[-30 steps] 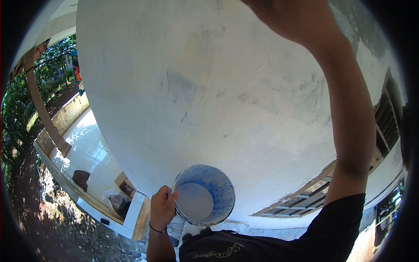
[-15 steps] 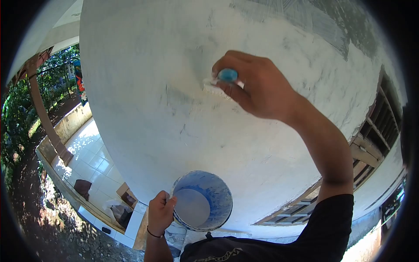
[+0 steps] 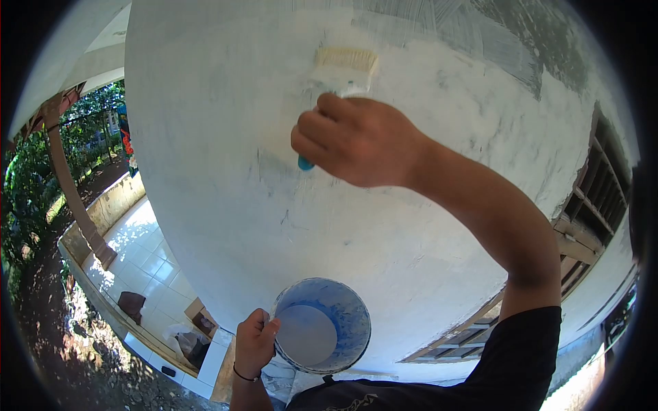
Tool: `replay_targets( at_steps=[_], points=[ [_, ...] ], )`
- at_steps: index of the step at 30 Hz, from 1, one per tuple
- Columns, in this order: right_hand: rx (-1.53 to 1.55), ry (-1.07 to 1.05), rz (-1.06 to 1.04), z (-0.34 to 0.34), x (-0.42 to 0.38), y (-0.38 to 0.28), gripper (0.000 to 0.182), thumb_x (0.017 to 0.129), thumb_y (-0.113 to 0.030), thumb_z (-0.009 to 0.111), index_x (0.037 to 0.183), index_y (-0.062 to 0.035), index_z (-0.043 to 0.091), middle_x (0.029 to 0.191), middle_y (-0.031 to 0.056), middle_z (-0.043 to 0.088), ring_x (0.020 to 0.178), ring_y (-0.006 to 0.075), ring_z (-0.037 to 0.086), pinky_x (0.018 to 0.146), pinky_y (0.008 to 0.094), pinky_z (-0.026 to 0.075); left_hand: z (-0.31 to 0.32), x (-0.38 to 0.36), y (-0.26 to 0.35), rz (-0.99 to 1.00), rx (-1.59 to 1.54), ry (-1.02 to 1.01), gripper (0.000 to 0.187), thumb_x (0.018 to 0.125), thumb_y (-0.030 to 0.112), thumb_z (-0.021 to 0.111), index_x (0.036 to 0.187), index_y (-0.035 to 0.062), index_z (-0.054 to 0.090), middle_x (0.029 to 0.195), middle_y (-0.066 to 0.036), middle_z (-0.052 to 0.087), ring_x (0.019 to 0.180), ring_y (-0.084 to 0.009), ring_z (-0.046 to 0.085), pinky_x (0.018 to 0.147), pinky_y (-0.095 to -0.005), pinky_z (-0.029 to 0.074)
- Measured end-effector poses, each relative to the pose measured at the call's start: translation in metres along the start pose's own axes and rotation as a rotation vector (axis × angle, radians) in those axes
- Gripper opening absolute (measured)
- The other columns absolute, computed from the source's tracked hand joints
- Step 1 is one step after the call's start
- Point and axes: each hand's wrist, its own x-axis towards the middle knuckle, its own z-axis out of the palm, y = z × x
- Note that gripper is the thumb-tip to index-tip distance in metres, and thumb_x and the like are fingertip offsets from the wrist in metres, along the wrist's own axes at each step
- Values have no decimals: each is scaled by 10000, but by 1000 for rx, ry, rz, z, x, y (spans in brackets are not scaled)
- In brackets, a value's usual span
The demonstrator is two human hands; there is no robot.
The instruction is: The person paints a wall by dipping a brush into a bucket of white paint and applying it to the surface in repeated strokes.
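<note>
Nearest is the person's dark shirt (image 3: 510, 353), with the bucket (image 3: 351, 327) just in front of it. The left hand (image 3: 255, 341) grips the bucket at its left side, fingers curled in and thumb along the rim; this forearm, with a thin dark wristband (image 3: 246, 376), rises from below. The bucket's open mouth shows pale liquid (image 3: 308, 335) inside, and blue smears mark its inner wall.

Above the bucket, the right hand (image 3: 356, 140) is closed around the brush (image 3: 346, 65), back of the hand towards the camera. The right elbow is bent, well out to the right, and the forearm slants up and left to the wrist. The brush's wide, cream bristles point up, past the knuckles; its long axis leans slightly right, the blue handle end showing below the fingers. Whether the bristles touch the wall (image 3: 226, 89) behind them, I cannot tell.

A wooden window frame (image 3: 578, 241) lies right of the right forearm, and a grey patch (image 3: 558, 51) above it. Beyond the left hand, farther left, are a plastic bag (image 3: 184, 339), an open box (image 3: 199, 316), tiles (image 3: 154, 264), a post (image 3: 74, 185) and trees (image 3: 27, 198).
</note>
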Motion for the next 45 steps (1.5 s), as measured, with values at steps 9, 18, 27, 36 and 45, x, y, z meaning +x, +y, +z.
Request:
replay_targets(
  at_steps=[9,18,27,36,45],
  points=[
    [685,-116,519,-51,-2,-18,166,752,-118,647,861,-24,565,730,78,561,677,206,582,550,325,494,2,-2,4,-71,-11,18,281,826,106,576,628,43,387,493,31,367,475,-22,311,400,-232,243],
    [254,-36,746,-87,58,119,156,802,-112,618,763,0,517,596,136,517,531,245,497,522,351,398,-1,-2,7,-73,-44,6,273,825,102,577,634,40,392,500,28,374,473,-21,308,401,-226,245],
    [217,-40,4,-38,-54,-97,161,688,-159,607,755,-17,569,685,37,479,669,184,546,563,237,490,3,3,-2,-91,-30,-54,267,810,108,582,630,29,403,518,27,373,508,-39,323,433,-237,271],
    [654,-192,668,-56,-32,6,148,774,-118,652,830,-44,538,749,100,578,654,266,595,582,347,476,11,5,7,-96,-11,-106,264,802,104,588,631,32,400,515,24,365,500,-38,315,422,-240,257],
    [-44,-82,256,-76,9,74,131,783,-125,662,805,-64,548,742,56,579,617,144,581,513,258,484,19,4,30,-39,-26,-128,274,831,108,572,641,45,384,508,34,372,477,-19,308,408,-218,244]
  ],
)
